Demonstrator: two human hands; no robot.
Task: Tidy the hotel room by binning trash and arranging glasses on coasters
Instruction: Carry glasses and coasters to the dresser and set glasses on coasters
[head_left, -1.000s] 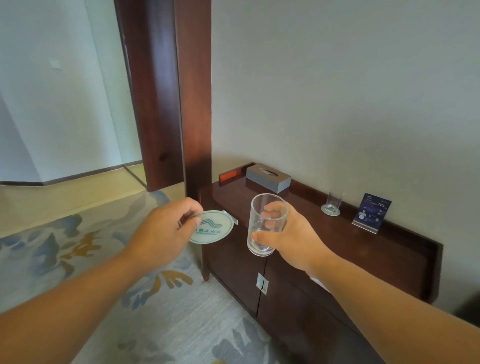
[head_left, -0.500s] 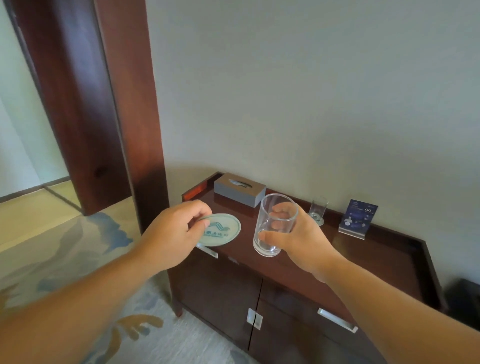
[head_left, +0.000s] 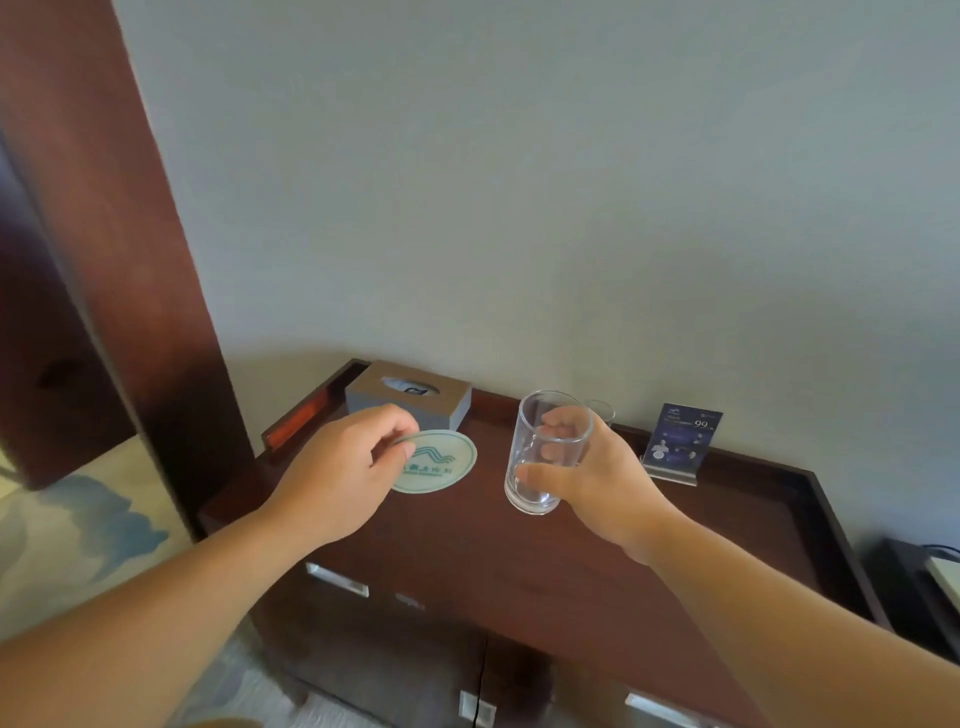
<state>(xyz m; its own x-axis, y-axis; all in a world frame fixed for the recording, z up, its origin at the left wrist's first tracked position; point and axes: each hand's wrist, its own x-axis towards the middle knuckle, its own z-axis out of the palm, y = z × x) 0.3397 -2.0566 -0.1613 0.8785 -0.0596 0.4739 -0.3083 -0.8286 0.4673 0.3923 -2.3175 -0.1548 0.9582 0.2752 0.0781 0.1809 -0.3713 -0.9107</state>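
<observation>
A dark polished wooden cabinet top (head_left: 519, 561) stood against a pale wall, a grey tissue box (head_left: 410, 400) at its far left. Over it the left hand (head_left: 337, 478) pinched the edge of a thin, stiff round coaster (head_left: 447, 462); just right, the right hand (head_left: 602, 483) curled round a clear glass (head_left: 540, 457), likely light, slick and breakable, best gripped mid-wall.

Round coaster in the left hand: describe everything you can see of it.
The round pale-green coaster is a thin flat disc, seemingly card, printed with a teal wave logo and characters. The left hand pinches its left edge, holding it about level over the dark wooden cabinet top, in front of the grey tissue box and left of the clear glass.
</observation>
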